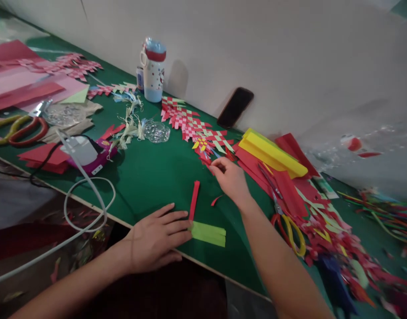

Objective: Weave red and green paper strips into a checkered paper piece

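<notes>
My left hand [158, 239] lies flat near the table's front edge, fingers stretched out. Its fingertips rest on the left end of a light green paper strip [208, 234], slit lengthwise at its right end. A narrow red paper strip [194, 199] runs upward from the green one, meeting it beside my fingertips. Farther back, my right hand [230, 179] pinches a small red paper strip [206, 161] at the near end of a row of woven paper pieces [190, 126] in red, pink and green. A small red scrap [217, 200] lies below that hand.
Yellow-and-red-handled scissors [290, 232] lie right of my right arm, by yellow folded paper [273, 153] and red scraps. A phone [236, 107] leans on the wall, and a bottle [154, 73] stands farther left. A white cable [87, 177] loops over the table edge near more scissors [19, 129].
</notes>
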Demonstrator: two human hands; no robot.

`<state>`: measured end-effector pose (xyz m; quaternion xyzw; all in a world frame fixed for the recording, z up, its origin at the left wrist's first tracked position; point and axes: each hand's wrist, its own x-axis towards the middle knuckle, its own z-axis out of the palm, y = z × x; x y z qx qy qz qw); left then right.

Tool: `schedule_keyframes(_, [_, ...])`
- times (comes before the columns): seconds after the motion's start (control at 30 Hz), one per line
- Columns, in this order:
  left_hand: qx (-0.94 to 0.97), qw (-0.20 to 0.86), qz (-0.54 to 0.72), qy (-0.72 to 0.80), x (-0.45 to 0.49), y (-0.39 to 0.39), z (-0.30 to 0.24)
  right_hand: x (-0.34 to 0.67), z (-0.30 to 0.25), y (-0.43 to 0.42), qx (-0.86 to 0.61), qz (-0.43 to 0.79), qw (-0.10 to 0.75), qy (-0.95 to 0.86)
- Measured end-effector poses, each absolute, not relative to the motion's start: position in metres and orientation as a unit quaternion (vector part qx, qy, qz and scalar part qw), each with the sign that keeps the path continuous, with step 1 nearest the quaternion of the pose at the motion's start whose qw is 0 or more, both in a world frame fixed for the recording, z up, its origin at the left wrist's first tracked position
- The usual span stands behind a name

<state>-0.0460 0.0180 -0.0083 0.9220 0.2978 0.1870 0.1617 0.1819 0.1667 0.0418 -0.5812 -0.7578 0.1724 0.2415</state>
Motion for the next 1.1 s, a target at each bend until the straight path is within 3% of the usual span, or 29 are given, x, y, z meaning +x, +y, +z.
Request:
schedule_keyframes(0.17, [0.921, 0.154, 0.187, 0.306, -0.046, 0.017, -0.008, 0.228, 0.052, 0.099, -0.601, 0.256, 0.294, -0.698])
schedule_keyframes(0.37, [0.919, 0.142, 0.184, 0.318, -0.044, 0.015, -0.008, 0.261, 0.025, 0.026, -0.647, 0.303, 0.407, -0.569])
schedule_keyframes(0.5, [0.923, 0.130, 0.167, 0.322, -0.045, 0.014, -0.009, 0.258, 0.011, 0.005, -0.624, 0.433, 0.480, -0.438])
schedule_keyframes(0.63, [0.931, 0.115, 0.155, 0.311, -0.046, 0.015, -0.010, 0.253, 0.010, 0.001, -0.607, 0.454, 0.510, -0.407])
schedule_keyframes(0.83, [0.925, 0.126, 0.158, 0.321, -0.045, 0.014, -0.008, 0.258, 0.004, -0.007, -0.625, 0.430, 0.493, -0.425])
schedule_keyframes(1.1, [0.919, 0.148, 0.163, 0.326, -0.046, 0.015, -0.005, 0.259, 0.014, -0.023, -0.674, 0.300, 0.365, -0.568])
